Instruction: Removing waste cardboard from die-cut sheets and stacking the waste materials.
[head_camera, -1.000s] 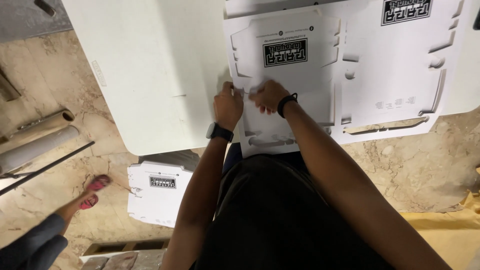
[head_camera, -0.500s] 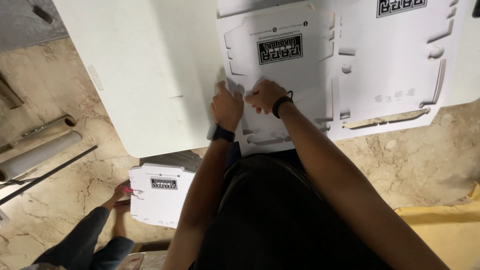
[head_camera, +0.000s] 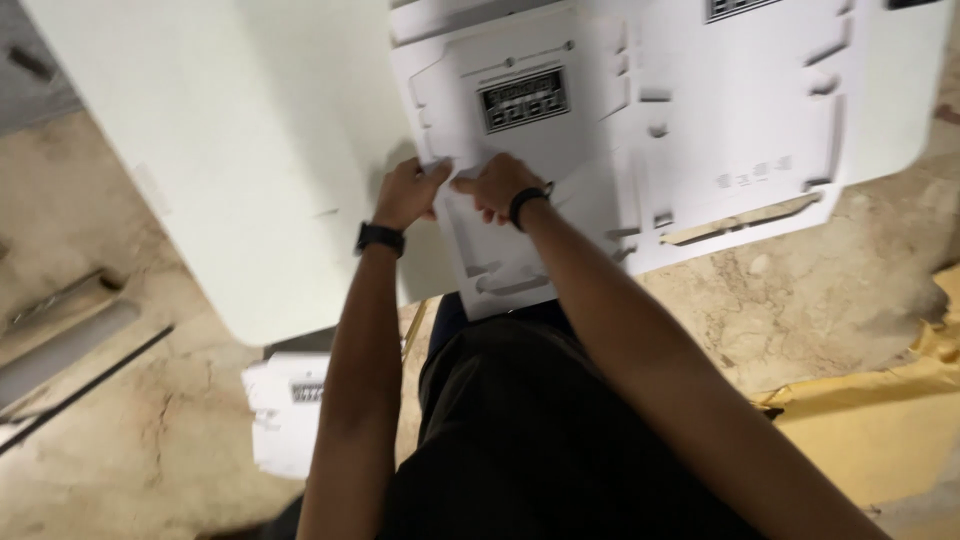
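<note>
**Die-cut sheet held at the worktop edge**

The left hand (head_camera: 408, 192) and the right hand (head_camera: 497, 186) are pressed together on the near part of a white die-cut cardboard sheet (head_camera: 620, 130). Both grips are clenched on a small flap of that sheet, pinched between fingertips and thumbs. The sheet is laid flat on the white worktop (head_camera: 230, 150), with its near edge overhanging toward the body.

Compared with the view a second ago, the hands are found at the same spot on the sheet, with the pinch closer and the fingertips drawn together. The work is judged to be unfinished at this flap.

A second stack of white cards (head_camera: 285, 410) lies on the stone floor (head_camera: 820, 300) under the worktop. The other person's foot and sleeve seen earlier at lower left are no longer in view.
</note>
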